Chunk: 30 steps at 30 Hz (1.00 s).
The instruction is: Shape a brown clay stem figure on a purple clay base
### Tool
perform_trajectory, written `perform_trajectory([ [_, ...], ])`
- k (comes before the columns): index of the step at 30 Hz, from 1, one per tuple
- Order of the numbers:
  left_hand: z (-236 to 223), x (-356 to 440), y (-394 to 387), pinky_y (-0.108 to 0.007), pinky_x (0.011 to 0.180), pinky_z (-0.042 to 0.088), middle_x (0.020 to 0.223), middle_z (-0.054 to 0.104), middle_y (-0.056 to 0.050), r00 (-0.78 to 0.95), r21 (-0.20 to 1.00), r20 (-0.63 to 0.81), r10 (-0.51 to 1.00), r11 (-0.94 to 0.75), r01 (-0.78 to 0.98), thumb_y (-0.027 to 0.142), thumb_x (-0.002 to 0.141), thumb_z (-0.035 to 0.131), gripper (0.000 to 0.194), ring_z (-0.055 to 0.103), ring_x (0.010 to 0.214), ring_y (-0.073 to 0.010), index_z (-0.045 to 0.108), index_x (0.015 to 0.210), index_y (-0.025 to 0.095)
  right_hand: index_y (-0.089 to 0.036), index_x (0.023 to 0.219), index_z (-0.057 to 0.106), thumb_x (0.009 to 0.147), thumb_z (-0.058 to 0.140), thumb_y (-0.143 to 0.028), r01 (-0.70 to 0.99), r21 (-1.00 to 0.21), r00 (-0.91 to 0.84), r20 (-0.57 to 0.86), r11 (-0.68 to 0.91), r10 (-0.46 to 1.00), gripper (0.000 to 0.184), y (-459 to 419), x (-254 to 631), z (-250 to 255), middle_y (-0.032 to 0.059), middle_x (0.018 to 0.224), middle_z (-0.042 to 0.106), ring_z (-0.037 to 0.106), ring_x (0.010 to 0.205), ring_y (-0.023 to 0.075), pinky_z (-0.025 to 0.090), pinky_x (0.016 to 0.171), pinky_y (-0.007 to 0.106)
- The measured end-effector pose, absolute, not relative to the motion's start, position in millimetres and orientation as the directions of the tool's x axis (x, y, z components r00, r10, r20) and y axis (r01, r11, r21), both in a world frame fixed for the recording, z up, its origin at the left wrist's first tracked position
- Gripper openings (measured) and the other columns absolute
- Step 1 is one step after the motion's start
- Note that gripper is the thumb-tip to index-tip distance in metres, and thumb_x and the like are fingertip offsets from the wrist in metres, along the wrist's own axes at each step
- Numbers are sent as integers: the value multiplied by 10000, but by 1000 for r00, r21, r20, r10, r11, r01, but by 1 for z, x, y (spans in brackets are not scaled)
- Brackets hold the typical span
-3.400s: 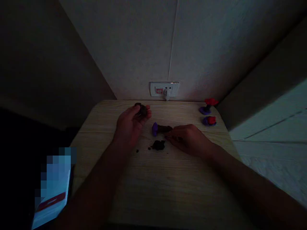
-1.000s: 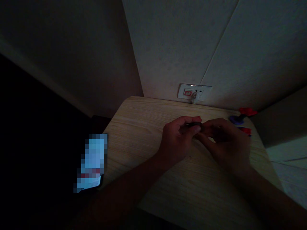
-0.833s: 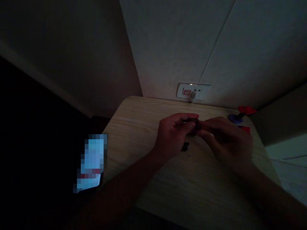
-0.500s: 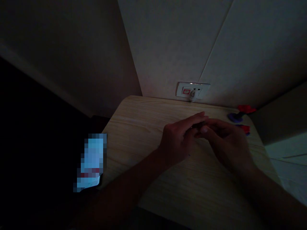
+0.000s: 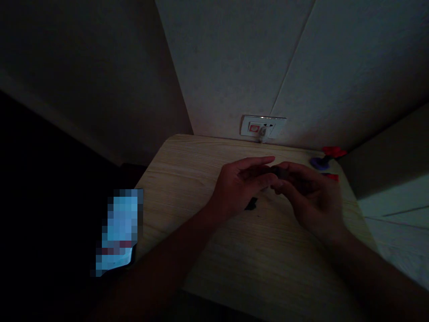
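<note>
head view: both hands (image 5: 256, 179) curl, pinching a dark piece (image 5: 279, 171) (between their fingertips).

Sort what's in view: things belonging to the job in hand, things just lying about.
Likely in the job:
small dark lump between left hand and right hand
ragged black lump on the wooden table
piece with red top, purple base
small red piece near it

Likely apart:
glowing blue screen
white rectangular wall socket
</note>
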<state>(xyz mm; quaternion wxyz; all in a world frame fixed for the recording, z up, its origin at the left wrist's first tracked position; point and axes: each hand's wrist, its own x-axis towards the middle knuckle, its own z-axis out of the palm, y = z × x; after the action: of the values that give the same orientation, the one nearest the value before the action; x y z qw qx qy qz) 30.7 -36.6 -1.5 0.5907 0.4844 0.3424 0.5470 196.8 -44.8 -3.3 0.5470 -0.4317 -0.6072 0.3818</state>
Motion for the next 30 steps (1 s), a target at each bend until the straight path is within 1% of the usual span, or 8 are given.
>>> perform_trajectory([
  [3, 0, 28, -35, -368, 873, 608, 959, 808, -53, 165, 946, 90, 982, -32, -322, 261, 695, 886, 313, 762, 902, -215, 792, 988, 198, -266, 1046, 748, 802, 840, -335, 101, -932, -71, 341, 347, 937, 270, -46, 195, -3, 19, 915, 772, 734, 772, 179, 644, 716, 322],
  [5, 2, 27, -36, -360, 857, 614, 939, 809, -48, 127, 957, 88, 988, -48, -287, 263, 687, 890, 277, 763, 886, -217, 792, 937, 195, -262, 1063, 724, 782, 856, -352, 97, -941, -51, 319, 323, 946, 323, -46, 194, -3, 29, 942, 768, 741, 826, 193, 649, 744, 336],
  [8, 3, 27, -37, -352, 837, 614, 895, 805, -34, 91, 973, 83, 992, -61, -224, 261, 727, 856, 197, 759, 837, -209, 786, 899, 198, -261, 1019, 690, 734, 890, -360, 72, -955, 7, 288, 287, 958, 362, -46, 191, -2, 27, 933, 756, 741, 835, 194, 646, 738, 328],
  [13, 3, 29, -41, -283, 803, 585, 885, 790, -14, 79, 981, 145, 986, -133, -145, 258, 790, 802, 109, 740, 845, -181, 775, 883, 207, -243, 982, 685, 811, 826, -317, 39, -948, -57, 314, 316, 948, 234, -49, 190, -3, 25, 938, 715, 710, 856, 179, 623, 789, 327],
  [17, 4, 31, -43, -266, 749, 575, 842, 772, -14, 66, 980, 144, 987, -133, -146, 230, 804, 771, 96, 726, 786, -166, 753, 887, 185, -225, 985, 690, 867, 770, -270, 64, -926, -129, 362, 372, 923, 149, -49, 192, -7, 24, 933, 647, 646, 826, 159, 564, 728, 291],
  [21, 6, 32, -44, -255, 685, 572, 770, 753, -6, 106, 967, 134, 985, -107, -232, 219, 808, 759, 79, 706, 699, -147, 721, 854, 169, -213, 973, 698, 934, 691, -270, 92, -926, -186, 345, 366, 920, 69, -48, 193, -8, 24, 887, 624, 605, 733, 139, 505, 645, 278],
  [25, 5, 33, -43, -253, 638, 567, 733, 745, -5, 143, 945, 95, 985, -44, -323, 251, 788, 789, 150, 691, 636, -139, 695, 857, 159, -209, 914, 712, 948, 677, -293, -2, -949, -175, 312, 316, 934, 98, -48, 189, -6, 12, 830, 622, 595, 675, 123, 489, 604, 266],
  [30, 3, 35, -43, -242, 643, 562, 724, 737, -8, 128, 944, 101, 987, -55, -325, 256, 803, 785, 166, 688, 638, -128, 692, 886, 147, -205, 892, 734, 879, 761, -327, -243, -955, -118, 204, 171, 972, 125, -43, 184, -8, -15, 707, 649, 552, 578, 101, 468, 541, 236],
])
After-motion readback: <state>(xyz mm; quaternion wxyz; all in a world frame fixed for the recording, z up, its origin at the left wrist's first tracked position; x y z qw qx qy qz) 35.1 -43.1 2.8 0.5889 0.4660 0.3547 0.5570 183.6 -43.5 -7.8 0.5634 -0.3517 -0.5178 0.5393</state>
